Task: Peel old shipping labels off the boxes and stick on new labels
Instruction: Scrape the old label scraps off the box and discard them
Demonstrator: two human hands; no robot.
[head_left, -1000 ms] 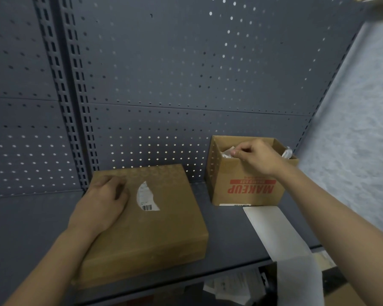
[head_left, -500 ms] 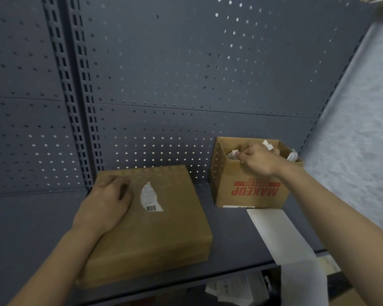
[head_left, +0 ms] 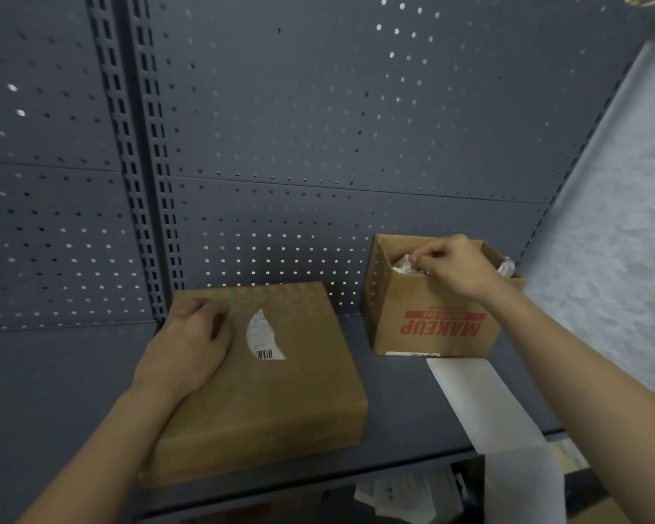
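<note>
Here, curled left hand point(head_left: 190, 342) atop box point(head_left: 280, 395).

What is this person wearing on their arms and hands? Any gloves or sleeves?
Nothing that shows. The left hand and the right hand are bare: no gloves, rings or tape. The left forearm and the right forearm are bare as far as the picture's edge, with no sleeve, cuff, watch or wristband in view.
</note>
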